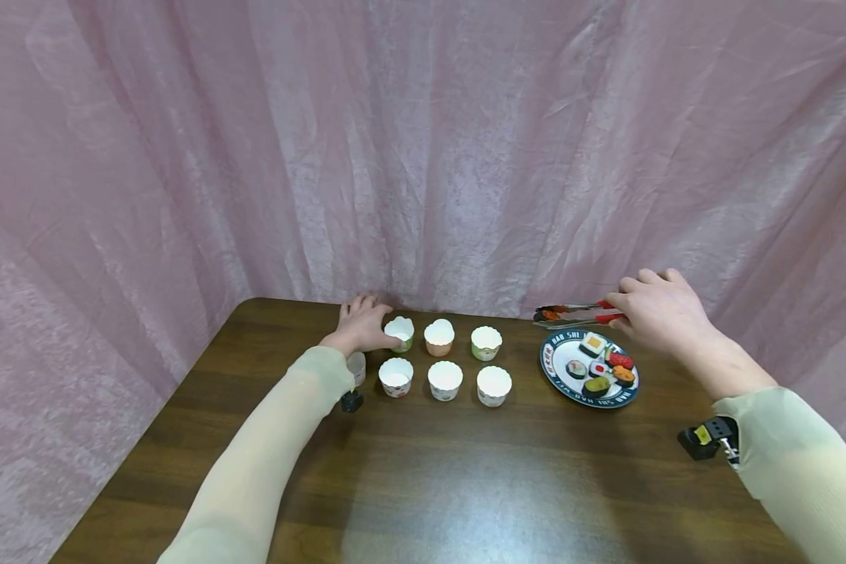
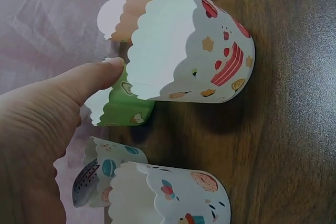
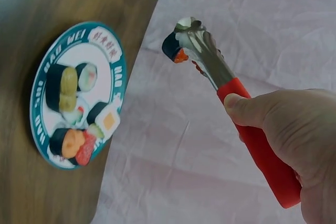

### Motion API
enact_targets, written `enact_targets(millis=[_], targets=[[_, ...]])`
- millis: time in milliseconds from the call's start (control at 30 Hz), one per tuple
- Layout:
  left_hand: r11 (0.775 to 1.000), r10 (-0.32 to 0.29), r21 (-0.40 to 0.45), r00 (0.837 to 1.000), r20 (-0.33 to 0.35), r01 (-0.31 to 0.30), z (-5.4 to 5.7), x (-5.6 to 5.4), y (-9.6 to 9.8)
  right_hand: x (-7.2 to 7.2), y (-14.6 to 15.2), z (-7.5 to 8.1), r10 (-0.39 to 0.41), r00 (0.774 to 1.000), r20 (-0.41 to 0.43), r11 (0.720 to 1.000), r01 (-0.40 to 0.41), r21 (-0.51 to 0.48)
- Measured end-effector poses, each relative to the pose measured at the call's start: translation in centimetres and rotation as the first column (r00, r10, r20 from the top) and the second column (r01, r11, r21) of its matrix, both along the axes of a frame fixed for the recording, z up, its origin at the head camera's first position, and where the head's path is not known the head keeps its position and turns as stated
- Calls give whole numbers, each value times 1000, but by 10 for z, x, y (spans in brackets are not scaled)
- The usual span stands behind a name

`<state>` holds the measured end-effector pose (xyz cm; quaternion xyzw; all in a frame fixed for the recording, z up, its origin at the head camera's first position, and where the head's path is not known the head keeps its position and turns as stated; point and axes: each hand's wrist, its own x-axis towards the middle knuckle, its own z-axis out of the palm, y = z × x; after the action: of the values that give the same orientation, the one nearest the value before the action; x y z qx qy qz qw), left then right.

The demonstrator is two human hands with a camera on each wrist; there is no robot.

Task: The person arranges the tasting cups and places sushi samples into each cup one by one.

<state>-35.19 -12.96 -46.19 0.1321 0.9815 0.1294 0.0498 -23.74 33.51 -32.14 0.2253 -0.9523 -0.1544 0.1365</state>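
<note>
My left hand (image 1: pixel 363 325) is at the green paper baking cup (image 1: pixel 399 324) in the back row. In the left wrist view its thumb (image 2: pixel 97 77) reaches straight to the rim of that cup; the other fingers are hidden there. My right hand (image 1: pixel 659 309) grips red-handled metal tongs (image 3: pixel 257 150) in the air beyond the plate. Between the tongs' tips is a toy sushi piece (image 3: pixel 172 46) with a black wrap and orange-red filling. The round plate (image 1: pixel 551 376) with a blue patterned rim bears several more sushi pieces, such as a green-topped one (image 1: pixel 596 385).
More paper cups stand in two rows, among them an orange one (image 1: pixel 439 338), a green one (image 1: pixel 486 343) and a white patterned one (image 1: pixel 494 386). Another cup (image 1: pixel 356 368) is partly behind my left wrist. A pink curtain (image 1: pixel 423 157) hangs behind the wooden table (image 1: pixel 437 478).
</note>
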Motion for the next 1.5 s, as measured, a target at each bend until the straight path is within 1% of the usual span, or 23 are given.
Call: enact_targets(millis=[133,233,433,567,667,800,900,1033,1200,1300,1400,1500], targets=[[1000,-7,-1,1000,-10,7,1,2,1,0,-10,0,35,999,-16,999,-36,-10],[1000,-9,-8,1000,2,9,0,2,2,-1,-17,1,56,998,-26,998,-57,-12],[1000,-5,-3,1000,26,5,-1,-2,4,-3,-29,2,85,996,-40,996,-86,-13],[1000,-4,-19,999,42,4,-2,-5,4,-5,-37,1,101,994,-51,995,-102,-12],[999,-5,-31,999,34,6,-1,-4,5,-7,-43,0,106,993,-56,994,-107,-20],[998,-4,-55,1000,21,5,4,0,5,-10,-53,-1,119,991,-63,992,-121,-43],[997,-1,-74,1000,24,3,4,2,4,-13,-62,-3,138,987,-76,988,-143,-59],[997,5,-78,999,39,-2,1,-1,4,-15,-73,-7,171,981,-91,980,-179,-89],[998,13,-69,998,63,-8,-9,-10,4,-21,-90,-13,194,977,-86,970,-204,-130],[999,6,-53,998,62,-3,-14,-14,4,-25,-101,-17,206,975,-84,965,-216,-150],[999,5,-51,998,59,-2,-15,-15,5,-29,-113,-20,218,972,-87,960,-229,-161],[999,7,-53,998,59,-4,-14,-13,6,-33,-124,-24,223,971,-83,958,-234,-168]])
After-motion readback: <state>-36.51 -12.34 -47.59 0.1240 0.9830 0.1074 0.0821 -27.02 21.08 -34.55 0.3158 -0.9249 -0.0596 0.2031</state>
